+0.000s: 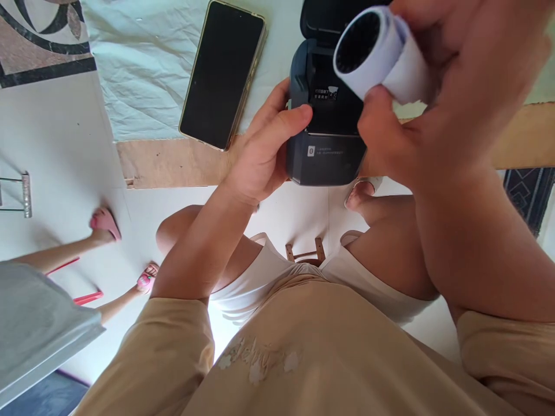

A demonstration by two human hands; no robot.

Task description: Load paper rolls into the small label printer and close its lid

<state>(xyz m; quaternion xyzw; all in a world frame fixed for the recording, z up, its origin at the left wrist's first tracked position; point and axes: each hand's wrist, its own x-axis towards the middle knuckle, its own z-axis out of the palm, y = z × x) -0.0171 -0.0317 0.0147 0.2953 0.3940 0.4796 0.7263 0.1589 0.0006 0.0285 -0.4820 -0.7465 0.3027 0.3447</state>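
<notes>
A dark label printer (pixel 327 156) with its lid raised is gripped along its left side by my left hand (pixel 264 144), the thumb resting on the rim of the open compartment. Inside, a small white-printed sticker shows on the black wall. My right hand (pixel 437 115) pinches a roll of white paper (pixel 403 69) between thumb and fingers, above the right side of the printer. The roll is tilted, its dark round end facing left, and it covers part of the compartment. Left of the printer lies a smartphone (pixel 223 75) with a dark screen and a clear case.
A pale green cloth (pixel 143 69) covers the table, whose bare wooden edge (pixel 173 164) shows in front. Another person's feet in pink sandals (pixel 106 222) are on the floor at left, beside a grey surface (pixel 43 323). A wooden stool (pixel 318 251) shows between my legs.
</notes>
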